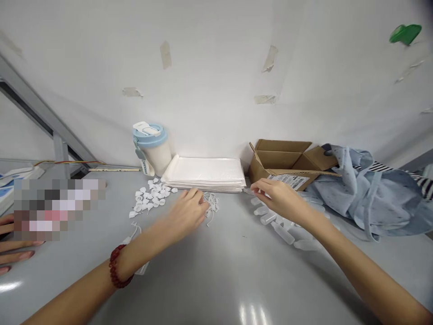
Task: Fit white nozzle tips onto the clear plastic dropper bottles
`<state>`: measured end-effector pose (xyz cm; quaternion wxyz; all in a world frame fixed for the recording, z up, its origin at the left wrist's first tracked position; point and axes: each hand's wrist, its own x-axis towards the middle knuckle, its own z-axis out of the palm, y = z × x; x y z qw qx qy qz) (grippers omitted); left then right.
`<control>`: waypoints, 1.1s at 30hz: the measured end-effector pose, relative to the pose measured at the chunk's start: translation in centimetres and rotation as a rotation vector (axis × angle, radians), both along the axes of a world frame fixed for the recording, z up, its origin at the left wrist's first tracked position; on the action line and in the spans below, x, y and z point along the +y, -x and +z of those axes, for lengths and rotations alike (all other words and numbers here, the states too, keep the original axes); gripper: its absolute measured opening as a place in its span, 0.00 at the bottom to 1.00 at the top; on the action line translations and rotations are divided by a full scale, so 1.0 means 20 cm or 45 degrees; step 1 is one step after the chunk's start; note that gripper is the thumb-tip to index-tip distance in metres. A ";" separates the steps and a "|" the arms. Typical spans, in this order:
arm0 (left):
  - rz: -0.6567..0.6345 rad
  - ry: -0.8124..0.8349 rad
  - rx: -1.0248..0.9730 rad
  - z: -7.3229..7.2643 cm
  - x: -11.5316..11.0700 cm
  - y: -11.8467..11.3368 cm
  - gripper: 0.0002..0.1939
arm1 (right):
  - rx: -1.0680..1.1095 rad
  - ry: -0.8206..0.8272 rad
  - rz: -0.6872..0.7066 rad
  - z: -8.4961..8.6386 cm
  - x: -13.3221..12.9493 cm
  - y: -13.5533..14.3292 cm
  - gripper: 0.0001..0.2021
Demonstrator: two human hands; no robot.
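My left hand (pixel 189 210) is over a small heap of thin whitish loops or ties (pixel 213 203), its fingers bent together at the heap's left side. Whatever may be between those fingertips is hidden. With its fingertips pinched, my right hand (pixel 275 194) holds a small translucent plastic bottle (pixel 248 191) beside the cardboard box. Several more translucent bottles (pixel 283 233) lie loose beneath and around my right forearm. To the left of my left hand, white caps (pixel 154 196) are spread in a pile.
A stack of white plastic bags (pixel 209 170) lies against the wall, between a blue-lidded cup (pixel 154 149) and an open cardboard box (pixel 259 169). Blue cloth (pixel 379 198) is bunched at the right. Another person's hand (pixel 20 253) rests at the far left.
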<state>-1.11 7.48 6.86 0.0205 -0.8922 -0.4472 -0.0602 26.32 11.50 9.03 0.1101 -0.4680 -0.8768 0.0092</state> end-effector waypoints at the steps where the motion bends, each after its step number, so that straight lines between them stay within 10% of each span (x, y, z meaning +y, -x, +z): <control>1: -0.012 -0.019 0.009 -0.01 0.00 0.00 0.07 | -0.068 -0.016 -0.023 0.00 0.01 -0.01 0.08; 17: 0.144 -0.619 -0.482 -0.01 -0.17 0.10 0.06 | -0.322 -0.081 -0.107 -0.11 0.06 0.00 0.15; 33: 0.075 -0.477 -0.621 -0.09 -0.19 0.06 0.07 | -0.356 -0.110 -0.066 -0.18 0.06 0.01 0.21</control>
